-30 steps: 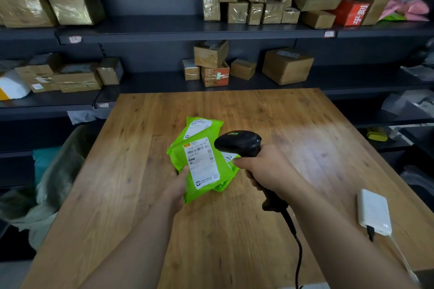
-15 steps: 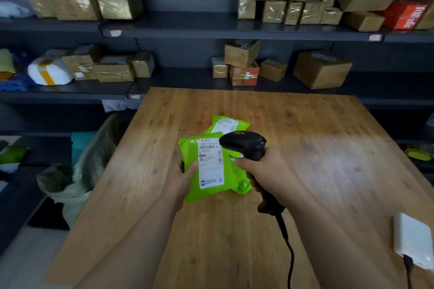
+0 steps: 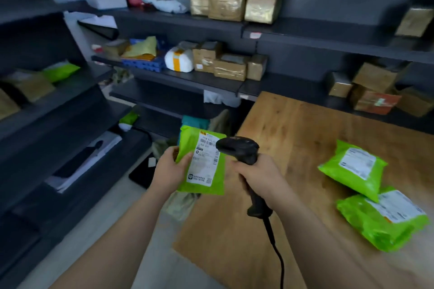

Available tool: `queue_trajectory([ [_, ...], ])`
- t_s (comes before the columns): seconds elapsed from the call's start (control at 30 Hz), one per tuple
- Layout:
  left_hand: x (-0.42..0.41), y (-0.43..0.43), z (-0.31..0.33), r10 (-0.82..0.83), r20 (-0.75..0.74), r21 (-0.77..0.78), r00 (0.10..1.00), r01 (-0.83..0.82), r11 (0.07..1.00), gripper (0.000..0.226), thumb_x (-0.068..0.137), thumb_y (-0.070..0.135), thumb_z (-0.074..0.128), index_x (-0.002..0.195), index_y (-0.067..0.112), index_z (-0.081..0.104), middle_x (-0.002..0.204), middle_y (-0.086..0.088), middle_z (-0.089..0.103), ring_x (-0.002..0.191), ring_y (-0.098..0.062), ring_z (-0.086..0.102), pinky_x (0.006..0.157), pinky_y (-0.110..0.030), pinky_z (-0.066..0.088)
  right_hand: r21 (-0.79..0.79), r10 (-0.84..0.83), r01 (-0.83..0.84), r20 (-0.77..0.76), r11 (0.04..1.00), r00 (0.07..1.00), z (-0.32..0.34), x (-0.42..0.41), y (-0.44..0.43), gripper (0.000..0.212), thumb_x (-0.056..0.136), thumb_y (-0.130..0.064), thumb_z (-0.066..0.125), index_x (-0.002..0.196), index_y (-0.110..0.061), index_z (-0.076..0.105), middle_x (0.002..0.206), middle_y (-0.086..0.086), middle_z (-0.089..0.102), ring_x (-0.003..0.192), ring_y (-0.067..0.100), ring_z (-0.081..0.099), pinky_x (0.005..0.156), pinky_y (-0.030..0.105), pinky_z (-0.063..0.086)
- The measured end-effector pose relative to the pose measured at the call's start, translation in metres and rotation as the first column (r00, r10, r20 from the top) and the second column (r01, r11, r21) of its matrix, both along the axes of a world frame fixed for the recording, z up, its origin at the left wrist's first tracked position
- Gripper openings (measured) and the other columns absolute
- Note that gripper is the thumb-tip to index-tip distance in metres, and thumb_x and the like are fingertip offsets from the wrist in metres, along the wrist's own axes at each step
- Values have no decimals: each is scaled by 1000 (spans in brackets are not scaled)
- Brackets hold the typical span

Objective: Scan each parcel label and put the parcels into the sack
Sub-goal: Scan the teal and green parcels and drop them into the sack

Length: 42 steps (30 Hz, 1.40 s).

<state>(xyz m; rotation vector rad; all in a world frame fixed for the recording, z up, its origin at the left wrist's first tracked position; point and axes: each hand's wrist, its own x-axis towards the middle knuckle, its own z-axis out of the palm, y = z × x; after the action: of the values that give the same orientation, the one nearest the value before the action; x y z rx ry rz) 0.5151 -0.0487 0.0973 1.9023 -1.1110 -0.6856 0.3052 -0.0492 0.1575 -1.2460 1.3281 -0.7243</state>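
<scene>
My left hand (image 3: 169,169) grips a green parcel (image 3: 202,164) by its left edge, its white label facing me. It hangs in the air past the left edge of the wooden table (image 3: 300,138). My right hand (image 3: 259,175) holds a black barcode scanner (image 3: 239,149) by its handle, with the head right beside the label's barcode. Two more green parcels (image 3: 352,168) (image 3: 385,220) lie on the table to the right. The grey-green sack (image 3: 180,203) sits on the floor below the held parcel, mostly hidden by it and my hands.
Dark shelves (image 3: 187,77) with brown boxes, a white bundle and other parcels run along the back and left. The scanner's cable (image 3: 276,246) hangs down over the table's front. Grey floor lies between the table and the left shelves.
The view has swung left. My left hand lifted one green parcel off the table and carried it left beyond the edge; the scanner moved with it. Two other parcels now show at the right.
</scene>
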Motion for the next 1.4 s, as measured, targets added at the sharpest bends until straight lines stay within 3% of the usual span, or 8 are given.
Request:
queue_trajectory([
  [0.1, 86, -6, -2, 7, 27, 7, 1000, -7, 1000, 37, 90, 35, 64, 119, 12, 58, 108, -1, 65, 93, -15, 59, 79, -30, 44, 12, 16, -16, 4, 1000, 1000, -8, 84, -12, 33, 87, -12, 64, 57, -8, 51, 43, 3, 47, 33, 14, 40, 40, 19, 32],
  [0.23, 178, -25, -6, -52, 100, 54, 994, 47, 997, 35, 91, 33, 63, 118, 11, 57, 110, -2, 65, 102, -20, 60, 82, -30, 45, 14, -14, 14, -9, 1000, 1000, -18, 178, -32, 40, 88, -15, 65, 51, -7, 52, 44, 6, 49, 37, 17, 42, 47, 26, 36],
  [0.33, 224, -55, -12, -118, 128, 107, 985, 105, 989, 37, 92, 35, 61, 121, 12, 56, 115, -2, 64, 105, -20, 59, 84, -31, 45, 24, -66, 67, -4, 997, 998, -26, 223, -52, 44, 89, -16, 65, 49, -5, 50, 34, 1, 45, 31, 12, 40, 40, 19, 33],
  [0.57, 256, -159, -53, -286, 137, 193, 948, 257, 947, 37, 94, 33, 58, 122, 9, 54, 117, -7, 63, 107, -25, 58, 81, -31, 42, 74, -291, 291, -8, 954, 957, -57, 250, -125, 45, 90, -14, 64, 48, -6, 49, 37, 5, 45, 31, 14, 39, 42, 22, 32],
  [0.77, 240, -268, -103, -396, 166, 291, 903, 338, 895, 34, 97, 31, 52, 123, 9, 51, 115, -11, 63, 104, -30, 59, 72, -31, 37, 179, -464, 451, 35, 874, 885, -97, 242, -206, 33, 87, -15, 69, 58, -6, 56, 58, 16, 52, 53, 24, 47, 58, 37, 38],
  [0.97, 214, -342, -175, -544, 90, 418, 834, 464, 781, 31, 98, 27, 49, 120, 6, 51, 118, -15, 59, 106, -33, 57, 77, -32, 40, 210, -553, 547, -37, 810, 832, -141, 231, -263, 29, 88, -15, 68, 64, -6, 54, 60, 16, 51, 52, 23, 48, 51, 33, 39],
  [1.2, 187, -386, -267, -719, 5, 536, 695, 605, 588, 26, 99, 18, 46, 119, 2, 52, 120, -21, 59, 109, -35, 56, 78, -31, 39, 165, -591, 613, -167, 772, 789, -182, 221, -285, 30, 88, -19, 69, 64, -11, 52, 48, -1, 51, 42, 9, 50, 47, 26, 41],
  [1.4, 196, -401, -315, -856, 41, 652, 515, 635, 414, 7, 101, 23, 39, 104, 18, 41, 115, -14, 57, 86, -23, 51, 74, -33, 38, 124, -656, 682, -197, 720, 729, -192, 226, -281, 32, 87, -23, 71, 63, -15, 52, 50, -3, 53, 44, 10, 54, 44, 23, 44],
])
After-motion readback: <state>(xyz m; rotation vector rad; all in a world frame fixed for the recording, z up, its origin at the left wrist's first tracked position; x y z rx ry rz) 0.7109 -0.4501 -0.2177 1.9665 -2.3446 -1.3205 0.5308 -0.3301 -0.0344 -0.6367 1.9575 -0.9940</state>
